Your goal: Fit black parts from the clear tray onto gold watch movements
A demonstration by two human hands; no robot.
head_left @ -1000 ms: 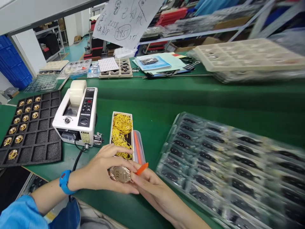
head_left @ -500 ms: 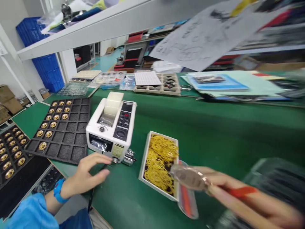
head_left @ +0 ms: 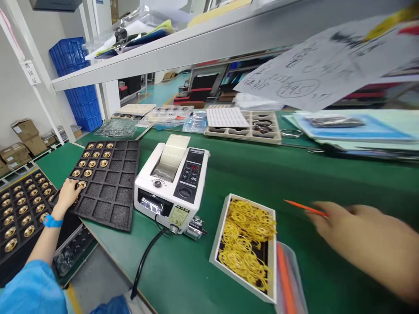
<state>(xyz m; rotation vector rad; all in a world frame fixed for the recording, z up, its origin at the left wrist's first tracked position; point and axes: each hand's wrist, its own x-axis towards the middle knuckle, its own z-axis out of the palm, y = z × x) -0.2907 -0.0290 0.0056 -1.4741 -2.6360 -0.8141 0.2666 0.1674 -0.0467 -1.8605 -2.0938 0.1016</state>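
At the black compartment tray (head_left: 121, 192) on the left, my left hand (head_left: 68, 192) reaches down with its fingers bent round a gold ring-shaped part (head_left: 81, 184). The hand covers some nearby compartments. More gold parts sit in the tray's upper left compartments. On the right, my right hand (head_left: 356, 240), a little blurred, is closed on a thin orange pointed tool (head_left: 306, 208), its tip towards the left. Between the hands stand a white tape dispenser (head_left: 172, 174) and a white box (head_left: 216, 242) of yellow loops (head_left: 245, 235).
A second dark tray (head_left: 24, 205) full of gold parts lies far left. Beside the box is a clear bag with an orange strip (head_left: 286, 279). A black cable (head_left: 147, 253) hangs from the dispenser over the edge. A shelf beam (head_left: 183, 43) and hanging paper (head_left: 294, 74) are overhead.
My left hand has moved left from the dispenser's front to the black tray. The shiny rounded metal piece in my right hand no longer shows; the orange tool does. The view has shifted left.
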